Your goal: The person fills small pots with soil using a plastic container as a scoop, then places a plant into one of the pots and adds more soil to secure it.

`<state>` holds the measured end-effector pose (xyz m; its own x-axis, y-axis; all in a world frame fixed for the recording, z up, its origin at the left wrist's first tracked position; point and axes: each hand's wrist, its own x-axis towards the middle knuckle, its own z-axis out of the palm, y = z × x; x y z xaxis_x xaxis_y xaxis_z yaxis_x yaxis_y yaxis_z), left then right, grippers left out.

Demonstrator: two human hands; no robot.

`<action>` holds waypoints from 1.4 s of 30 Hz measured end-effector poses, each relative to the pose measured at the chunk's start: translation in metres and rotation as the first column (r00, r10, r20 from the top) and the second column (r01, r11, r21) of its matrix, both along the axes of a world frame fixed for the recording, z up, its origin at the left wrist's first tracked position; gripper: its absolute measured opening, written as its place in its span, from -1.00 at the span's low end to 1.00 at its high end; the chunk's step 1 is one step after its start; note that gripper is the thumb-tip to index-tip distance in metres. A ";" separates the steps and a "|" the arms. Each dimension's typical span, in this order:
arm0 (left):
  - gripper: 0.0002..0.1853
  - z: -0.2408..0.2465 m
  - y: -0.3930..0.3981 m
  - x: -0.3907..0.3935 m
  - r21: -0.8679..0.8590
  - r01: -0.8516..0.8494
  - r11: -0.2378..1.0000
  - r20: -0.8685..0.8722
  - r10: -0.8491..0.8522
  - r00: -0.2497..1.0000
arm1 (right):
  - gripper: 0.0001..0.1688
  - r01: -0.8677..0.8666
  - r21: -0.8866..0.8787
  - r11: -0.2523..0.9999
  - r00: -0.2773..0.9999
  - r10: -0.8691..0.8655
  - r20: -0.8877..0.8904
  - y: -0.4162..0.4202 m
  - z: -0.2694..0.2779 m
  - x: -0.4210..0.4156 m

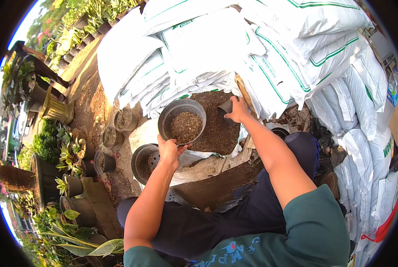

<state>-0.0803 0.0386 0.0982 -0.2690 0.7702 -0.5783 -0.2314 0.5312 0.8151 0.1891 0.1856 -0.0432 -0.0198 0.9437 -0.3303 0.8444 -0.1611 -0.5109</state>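
My left hand [170, 149] grips the near rim of a round black plastic plant pot [163, 122], tilted so that its inside faces me. Brown, loose potting mix [186, 126] covers its bottom. In my right hand [239, 111] is a small dark plastic cup or pot [225, 107], tipped over the soil; what it holds is hidden. Beneath both hands lies an opened white sack [242, 133] of dark potting soil [220, 138]. Another black pot [140, 160] with drainage holes stands just left of my left forearm.
White sacks with green stripes [205, 43] are stacked ahead, and more sacks [362, 140] rise on the right. Several small pots [109, 137] stand on the ground to the left, near potted plants [73, 157]. Farther left, a person's legs [50, 71] are visible.
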 end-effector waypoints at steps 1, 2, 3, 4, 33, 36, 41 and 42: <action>-0.39 0.001 -0.002 -0.002 -0.002 -0.006 1.000 -0.007 0.006 1.000 | 0.10 -0.013 0.026 1.000 1.000 0.013 -0.022 0.000 -0.005 0.002; -0.40 0.002 -0.003 -0.004 0.007 -0.006 1.000 -0.013 0.007 1.000 | 0.09 -0.024 0.053 0.998 0.999 0.027 -0.043 0.003 -0.008 0.004; -0.39 0.001 -0.005 -0.006 0.002 -0.006 1.000 -0.014 0.006 1.000 | 0.08 -0.040 0.079 0.996 0.998 0.044 -0.053 0.006 -0.009 0.006; -0.39 0.001 -0.005 -0.007 -0.004 -0.005 1.000 -0.015 0.005 1.000 | 0.07 -0.048 0.086 0.995 0.998 0.051 -0.030 0.010 -0.009 0.005; -0.21 -0.004 0.000 -0.034 0.000 -0.037 0.999 0.052 0.037 0.998 | 0.07 -0.185 -0.085 0.979 0.971 0.195 0.138 0.015 -0.050 -0.023; -0.22 -0.006 0.002 -0.031 0.025 -0.060 0.998 0.053 0.059 0.997 | 0.05 -0.180 -0.094 0.979 0.982 0.183 0.033 0.006 -0.059 -0.020; -0.22 -0.004 0.000 -0.026 0.038 -0.078 0.996 0.006 0.078 0.997 | 0.06 -0.096 -0.340 0.935 0.950 -0.017 -0.313 -0.001 -0.043 -0.015; -0.22 -0.004 0.000 -0.025 0.051 -0.086 0.995 -0.005 0.086 0.996 | 0.06 -0.072 -0.340 0.938 0.949 -0.040 -0.313 -0.002 -0.039 -0.015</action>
<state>-0.1052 0.0389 0.0942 -0.3396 0.7725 -0.5365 -0.2685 0.4670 0.8425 0.1741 0.1838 -0.0817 -0.1885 0.7714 -0.6077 0.6560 -0.3616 -0.6625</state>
